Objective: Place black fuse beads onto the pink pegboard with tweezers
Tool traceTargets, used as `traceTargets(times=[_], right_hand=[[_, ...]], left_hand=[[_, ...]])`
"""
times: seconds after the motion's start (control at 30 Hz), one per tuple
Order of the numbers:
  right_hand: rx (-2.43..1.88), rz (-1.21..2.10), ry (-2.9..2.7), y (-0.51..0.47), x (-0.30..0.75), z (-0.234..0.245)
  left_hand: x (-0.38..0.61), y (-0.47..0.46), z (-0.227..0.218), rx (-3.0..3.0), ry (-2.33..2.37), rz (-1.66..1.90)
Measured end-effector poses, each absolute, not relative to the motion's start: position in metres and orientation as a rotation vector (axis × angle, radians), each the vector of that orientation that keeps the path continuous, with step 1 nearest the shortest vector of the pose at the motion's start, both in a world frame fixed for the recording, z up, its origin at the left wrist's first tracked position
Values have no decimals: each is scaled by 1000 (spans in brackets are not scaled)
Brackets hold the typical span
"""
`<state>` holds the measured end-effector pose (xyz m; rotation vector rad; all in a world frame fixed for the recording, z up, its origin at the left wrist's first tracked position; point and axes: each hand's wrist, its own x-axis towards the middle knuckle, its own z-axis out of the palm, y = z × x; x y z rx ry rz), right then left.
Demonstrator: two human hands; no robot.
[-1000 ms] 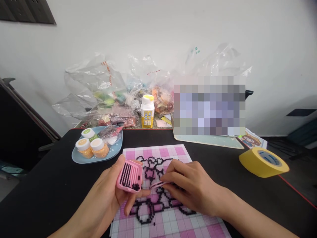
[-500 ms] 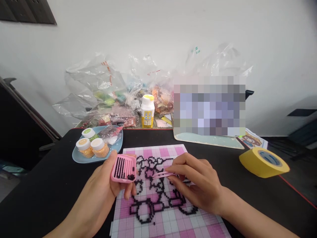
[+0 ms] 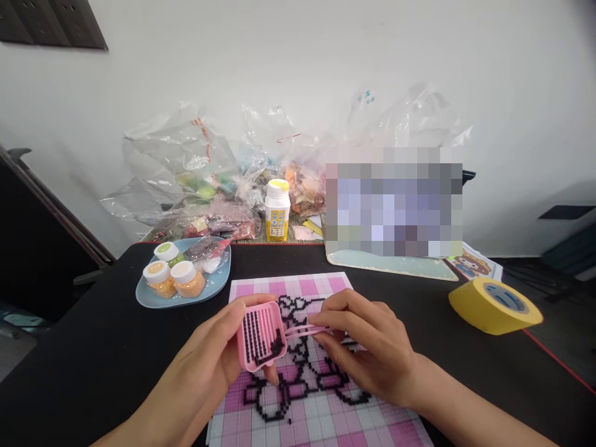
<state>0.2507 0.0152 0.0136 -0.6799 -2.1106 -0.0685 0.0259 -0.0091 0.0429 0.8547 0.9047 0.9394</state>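
Note:
My left hand [image 3: 209,366] holds a small pink bead tray [image 3: 261,335] with rows of black beads, tilted toward the right. My right hand [image 3: 367,354] pinches pink tweezers [image 3: 302,329], whose tips reach the tray's right edge. Both hands hover over a pink-and-white checked pegboard [image 3: 321,410] that carries an outline made of black beads [image 3: 302,372]. The board lies on a black table [image 3: 93,360].
A blue plate [image 3: 153,297] with three small bead jars sits at the left. Behind stand a white bottle with a yellow cap [image 3: 277,210] and clear plastic bags of beads [image 3: 205,180]. A yellow tape roll [image 3: 494,304] lies at the right.
My left hand brought the pink tray rightward and tilted it until it met the tweezer tips. My right hand shifted only slightly.

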Motion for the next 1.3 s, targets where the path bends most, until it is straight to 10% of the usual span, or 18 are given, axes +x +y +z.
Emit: traceTargets(times=[1.3], right_hand=[[-677, -81, -2159, 18, 253, 7]], left_hand=[[25, -8, 35, 911, 928, 846]])
